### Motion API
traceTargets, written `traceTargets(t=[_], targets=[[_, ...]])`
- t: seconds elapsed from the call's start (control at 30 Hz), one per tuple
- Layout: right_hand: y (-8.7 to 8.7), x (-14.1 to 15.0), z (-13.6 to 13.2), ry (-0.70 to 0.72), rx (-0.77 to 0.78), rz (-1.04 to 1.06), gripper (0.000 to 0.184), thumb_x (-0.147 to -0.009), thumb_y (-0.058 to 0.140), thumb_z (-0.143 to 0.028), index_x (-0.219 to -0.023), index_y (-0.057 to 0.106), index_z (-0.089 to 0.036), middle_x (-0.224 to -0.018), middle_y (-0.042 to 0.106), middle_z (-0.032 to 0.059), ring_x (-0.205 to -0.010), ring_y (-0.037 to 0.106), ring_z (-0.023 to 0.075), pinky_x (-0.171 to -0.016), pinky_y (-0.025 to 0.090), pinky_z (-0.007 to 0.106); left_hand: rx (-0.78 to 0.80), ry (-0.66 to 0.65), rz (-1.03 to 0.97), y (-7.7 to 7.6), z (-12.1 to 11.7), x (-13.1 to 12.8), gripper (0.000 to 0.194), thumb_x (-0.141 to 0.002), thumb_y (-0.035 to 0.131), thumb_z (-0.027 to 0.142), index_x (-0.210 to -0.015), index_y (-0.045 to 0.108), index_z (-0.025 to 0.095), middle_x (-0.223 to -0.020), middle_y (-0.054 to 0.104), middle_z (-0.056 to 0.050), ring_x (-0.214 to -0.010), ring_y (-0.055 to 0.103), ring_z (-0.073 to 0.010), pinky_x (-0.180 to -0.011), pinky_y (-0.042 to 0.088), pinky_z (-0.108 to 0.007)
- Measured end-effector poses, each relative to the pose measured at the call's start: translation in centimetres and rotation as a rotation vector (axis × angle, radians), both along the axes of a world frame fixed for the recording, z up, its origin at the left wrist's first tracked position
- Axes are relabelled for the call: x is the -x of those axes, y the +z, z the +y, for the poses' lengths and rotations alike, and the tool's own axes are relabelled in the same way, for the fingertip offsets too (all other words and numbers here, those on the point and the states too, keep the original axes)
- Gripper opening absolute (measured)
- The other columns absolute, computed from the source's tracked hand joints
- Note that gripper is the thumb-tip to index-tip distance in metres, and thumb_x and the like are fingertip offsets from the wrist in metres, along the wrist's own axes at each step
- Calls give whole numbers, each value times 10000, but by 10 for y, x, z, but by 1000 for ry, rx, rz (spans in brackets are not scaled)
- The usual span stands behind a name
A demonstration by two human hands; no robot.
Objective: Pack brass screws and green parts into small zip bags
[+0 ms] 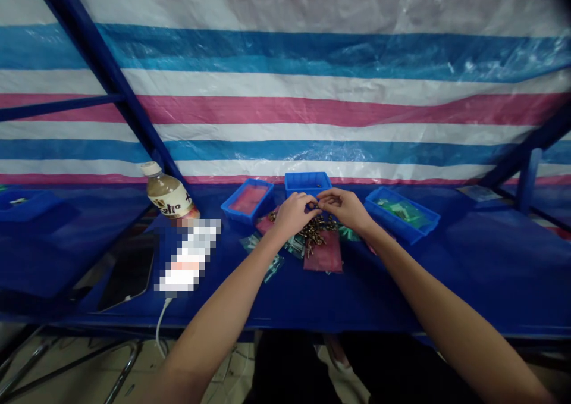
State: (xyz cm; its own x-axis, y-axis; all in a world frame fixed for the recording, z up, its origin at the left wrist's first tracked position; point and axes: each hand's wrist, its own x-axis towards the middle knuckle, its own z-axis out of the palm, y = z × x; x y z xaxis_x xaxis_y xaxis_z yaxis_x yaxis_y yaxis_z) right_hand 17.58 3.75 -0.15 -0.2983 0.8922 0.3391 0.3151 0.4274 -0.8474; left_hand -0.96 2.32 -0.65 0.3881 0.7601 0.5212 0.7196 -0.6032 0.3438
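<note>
My left hand (294, 212) and my right hand (347, 209) meet over a pile of small brass-coloured metal parts (314, 232). Fingers of both hands are closed in a pinch, tips nearly touching; whatever small dark piece lies between them is too small to name. Under and in front of the pile lies a pink plastic bag (323, 257). Clear bags with pale pieces (273, 268) lie to its left, partly beneath my left forearm. Green bags (348, 233) show below my right hand. Just beyond my hands stands a blue tray (307, 177) with a small item inside.
A blue tray with pink bags (226, 207) stands at left, another with green bags (413, 235) at right. Farther left are a drink bottle (172, 197), a blurred-out white object (190, 258) with a cable, and a dark tablet-like device (127, 273). A striped sheet (312, 112) hangs behind.
</note>
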Motion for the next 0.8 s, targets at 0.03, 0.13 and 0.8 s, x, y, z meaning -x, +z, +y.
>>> traceTargets(t=[0.03,0.13,0.8], targets=[[-1,1,0,11,13,29,242,-774,671,-298,-974,675,-161,-875,719,85,-813,685,205,-774,548,348,-21,6,15,0,-1,0,159,-871,649,351,-935,671,207,-894,669,-19,-893,573,-195,-748,451,-295],[0,2,-1,19,17,73,240,-776,683,-318,-962,676,-165,-871,722,84,-821,687,207,-788,547,355,-88,17,75,-1,-2,0,209,-942,536,367,-960,661,200,-906,667,-28,-906,565,-193,-794,449,-306],[7,1,15,-114,-88,-86,401,-884,505,-518,-738,624,-164,-582,514,-11,-541,440,123,-539,340,260,-50,76,97,13,-8,1,376,-1002,343,437,-1229,509,188,-1089,637,-83,-1057,545,-232,-839,478,-337]])
